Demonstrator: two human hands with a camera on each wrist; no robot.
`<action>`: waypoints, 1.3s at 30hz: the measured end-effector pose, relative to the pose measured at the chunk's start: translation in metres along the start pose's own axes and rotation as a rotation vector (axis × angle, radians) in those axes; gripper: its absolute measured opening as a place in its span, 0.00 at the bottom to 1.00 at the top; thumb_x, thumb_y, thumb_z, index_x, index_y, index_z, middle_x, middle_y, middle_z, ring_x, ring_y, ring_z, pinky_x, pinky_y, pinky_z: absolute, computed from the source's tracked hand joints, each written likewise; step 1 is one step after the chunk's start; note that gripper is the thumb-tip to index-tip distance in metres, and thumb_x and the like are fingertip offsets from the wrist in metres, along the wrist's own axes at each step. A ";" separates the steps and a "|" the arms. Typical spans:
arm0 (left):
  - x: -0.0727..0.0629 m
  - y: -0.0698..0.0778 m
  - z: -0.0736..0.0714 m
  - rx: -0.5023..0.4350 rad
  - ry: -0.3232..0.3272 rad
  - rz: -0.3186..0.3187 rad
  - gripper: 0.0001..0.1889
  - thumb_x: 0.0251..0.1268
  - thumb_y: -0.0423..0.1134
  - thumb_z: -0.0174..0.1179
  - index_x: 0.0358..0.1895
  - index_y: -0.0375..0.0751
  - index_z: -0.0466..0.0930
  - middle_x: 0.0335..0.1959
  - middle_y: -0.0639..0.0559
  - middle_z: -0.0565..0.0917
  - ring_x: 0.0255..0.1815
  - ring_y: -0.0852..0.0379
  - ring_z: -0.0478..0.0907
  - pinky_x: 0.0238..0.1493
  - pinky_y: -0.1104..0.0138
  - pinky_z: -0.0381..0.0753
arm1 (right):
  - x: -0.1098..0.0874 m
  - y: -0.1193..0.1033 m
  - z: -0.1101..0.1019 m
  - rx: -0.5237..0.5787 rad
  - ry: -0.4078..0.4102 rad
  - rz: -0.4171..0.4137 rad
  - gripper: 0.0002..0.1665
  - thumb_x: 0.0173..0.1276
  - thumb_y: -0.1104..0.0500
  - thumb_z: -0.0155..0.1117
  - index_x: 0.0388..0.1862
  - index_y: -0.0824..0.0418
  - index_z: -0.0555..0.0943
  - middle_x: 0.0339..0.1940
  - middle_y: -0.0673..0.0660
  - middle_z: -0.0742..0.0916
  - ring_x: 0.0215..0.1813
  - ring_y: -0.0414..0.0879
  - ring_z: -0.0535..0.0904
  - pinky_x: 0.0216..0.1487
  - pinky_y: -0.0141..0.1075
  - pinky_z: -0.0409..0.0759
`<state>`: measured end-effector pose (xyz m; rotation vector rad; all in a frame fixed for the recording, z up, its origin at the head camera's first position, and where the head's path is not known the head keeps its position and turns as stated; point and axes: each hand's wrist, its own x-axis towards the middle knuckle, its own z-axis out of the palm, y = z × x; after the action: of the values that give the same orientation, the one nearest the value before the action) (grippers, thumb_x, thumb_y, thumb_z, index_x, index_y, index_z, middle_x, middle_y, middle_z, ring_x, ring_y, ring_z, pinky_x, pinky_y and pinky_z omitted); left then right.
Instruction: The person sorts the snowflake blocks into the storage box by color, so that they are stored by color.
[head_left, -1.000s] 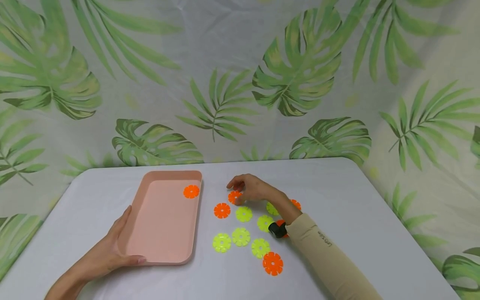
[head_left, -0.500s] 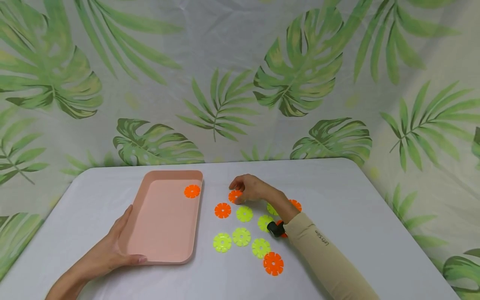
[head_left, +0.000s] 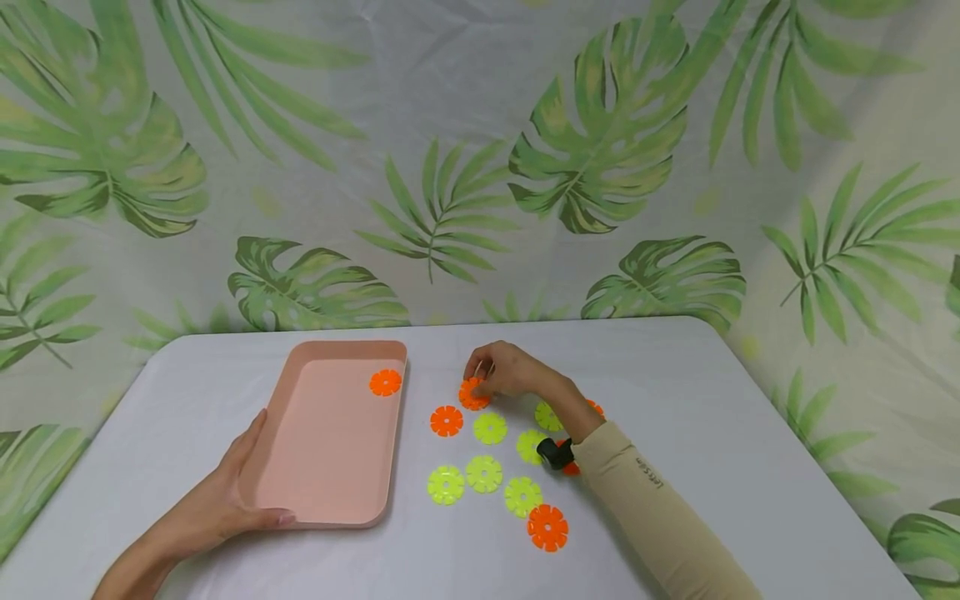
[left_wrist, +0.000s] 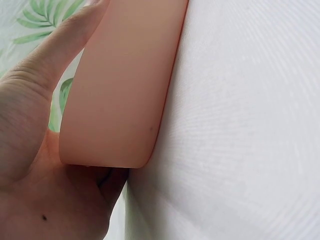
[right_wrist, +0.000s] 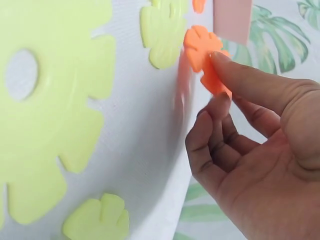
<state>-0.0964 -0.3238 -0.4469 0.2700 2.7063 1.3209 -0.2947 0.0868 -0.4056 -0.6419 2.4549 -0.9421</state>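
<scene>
My left hand (head_left: 221, 504) grips the near left corner of a pink tray (head_left: 322, 454), thumb along the front rim and fingers along the left side. The left wrist view has the tray's outer wall (left_wrist: 120, 85) close up, between thumb and palm. To the right of the tray, my right hand (head_left: 513, 371) pinches an orange notched plastic disc (head_left: 472, 395) between thumb and fingers. In the right wrist view this orange disc (right_wrist: 200, 47) is tilted on edge, partly covered by the thumb. Another orange disc (head_left: 386, 382) lies inside the tray at its far right corner.
Several yellow-green discs (head_left: 483, 474) lie flat on the white table (head_left: 720, 467). Loose orange discs lie among them, one at the front (head_left: 547, 527) and one near the tray (head_left: 446, 421). Others are partly hidden under the right forearm. A leaf-print cloth (head_left: 450, 167) hangs behind.
My right hand has lifted slightly, and the orange disc has tilted up in its fingers. The left hand and tray have stayed in place.
</scene>
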 end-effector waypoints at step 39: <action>0.000 0.000 -0.001 0.024 -0.001 -0.012 0.70 0.54 0.43 0.79 0.86 0.65 0.26 0.86 0.31 0.41 0.78 0.26 0.50 0.62 0.89 0.45 | 0.027 -0.054 0.032 0.289 0.116 -0.292 0.13 0.71 0.70 0.66 0.54 0.66 0.82 0.43 0.64 0.85 0.45 0.71 0.85 0.53 0.60 0.84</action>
<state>-0.0970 -0.3246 -0.4458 0.2564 2.7201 1.2855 -0.2849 0.0197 -0.3950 -0.8761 2.2939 -1.4527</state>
